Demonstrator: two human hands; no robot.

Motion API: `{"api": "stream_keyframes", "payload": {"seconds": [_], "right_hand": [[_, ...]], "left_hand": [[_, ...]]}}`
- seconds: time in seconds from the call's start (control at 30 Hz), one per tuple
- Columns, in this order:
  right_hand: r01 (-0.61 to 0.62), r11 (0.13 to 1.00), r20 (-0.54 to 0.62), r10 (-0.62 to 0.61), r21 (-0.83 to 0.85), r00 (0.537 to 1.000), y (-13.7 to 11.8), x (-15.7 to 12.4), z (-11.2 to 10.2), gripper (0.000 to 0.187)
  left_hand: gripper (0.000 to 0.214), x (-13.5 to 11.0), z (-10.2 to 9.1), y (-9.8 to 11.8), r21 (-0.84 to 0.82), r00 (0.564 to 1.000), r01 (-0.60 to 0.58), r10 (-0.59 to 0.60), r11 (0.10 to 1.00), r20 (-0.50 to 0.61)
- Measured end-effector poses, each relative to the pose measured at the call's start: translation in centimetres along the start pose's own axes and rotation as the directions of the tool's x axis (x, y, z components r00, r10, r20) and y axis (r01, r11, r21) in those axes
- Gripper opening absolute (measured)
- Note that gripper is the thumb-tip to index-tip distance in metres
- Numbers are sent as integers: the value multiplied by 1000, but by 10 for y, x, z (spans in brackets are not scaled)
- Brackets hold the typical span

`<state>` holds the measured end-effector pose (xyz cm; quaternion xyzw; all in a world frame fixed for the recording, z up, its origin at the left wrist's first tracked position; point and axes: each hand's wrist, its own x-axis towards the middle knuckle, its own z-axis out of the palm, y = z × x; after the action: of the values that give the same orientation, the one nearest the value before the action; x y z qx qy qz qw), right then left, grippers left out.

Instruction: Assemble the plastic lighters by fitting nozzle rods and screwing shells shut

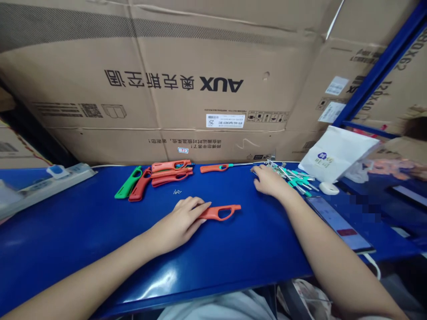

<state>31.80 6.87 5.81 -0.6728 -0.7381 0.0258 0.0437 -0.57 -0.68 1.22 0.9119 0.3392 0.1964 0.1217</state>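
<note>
My left hand (180,224) grips the rear of an orange lighter handle (222,213), its looped trigger end sticking out to the right above the blue table. Farther right, my right hand (268,180) reaches to the near edge of a pile of metal lighter tubes with green ends (296,180). Its fingers are curled together, and what they hold, if anything, cannot be made out. Just left of those fingers lies an orange lighter with a long metal tube (215,168). More handles sit at the back left: a green handle (128,183), a red handle (140,184) and stacked orange-red handles (170,178).
A large cardboard sheet (173,49) stands behind the blue table (253,249). At the left lies a power strip (53,189). On the right are a white paper bag (336,151), a white earbud case (328,188) and a phone (340,224) with a cable.
</note>
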Motion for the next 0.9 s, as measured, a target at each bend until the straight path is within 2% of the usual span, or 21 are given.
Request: {"api": "stream_keyframes", "payload": {"seconds": [0.07, 0.1, 0.13, 0.17, 0.2, 0.27, 0.4, 0.63, 0.77, 0.9], "right_hand": [[208, 973, -41, -205, 97, 978, -15, -7, 1, 35], [395, 891, -81, -387, 223, 919, -24, -11, 2, 33], [520, 783, -101, -519, 341, 849, -32, -16, 4, 33], [583, 697, -96, -604, 418, 791, -41, -21, 7, 38], [617, 652, -78, -657, 441, 750, -48, -25, 10, 44], [655, 645, -15, -708, 394, 706, -60, -32, 15, 43], [659, 680, 49, -707, 322, 706, -70, -38, 20, 24], [699, 665, 3, -725, 263, 689, -68, -38, 18, 33], [663, 693, 8, -693, 283, 721, -70, -37, 19, 35], [650, 701, -13, -677, 294, 736, -70, -38, 21, 31]], "left_hand": [[40, 2, 5, -2, -28, 1000, 10, -10, 1000, -1], [40, 3, 7, -3, -48, 1000, 21, -21, 999, -3], [40, 4, 9, -3, -71, 1000, 31, -31, 997, -2], [41, 5, 10, -4, -96, 999, 41, -41, 995, -1], [41, 5, 10, -4, -124, 999, 49, -50, 991, -3], [45, 5, 9, -5, -169, 998, 69, -70, 983, -4], [52, 3, 2, -10, -196, 994, 106, -106, 975, 10], [46, 4, 0, -12, -185, 993, 109, -114, 977, -15], [29, 5, -1, -12, -187, 996, 76, -85, 979, -41], [29, 6, -1, -14, -163, 994, 71, -84, 984, -74]]}}
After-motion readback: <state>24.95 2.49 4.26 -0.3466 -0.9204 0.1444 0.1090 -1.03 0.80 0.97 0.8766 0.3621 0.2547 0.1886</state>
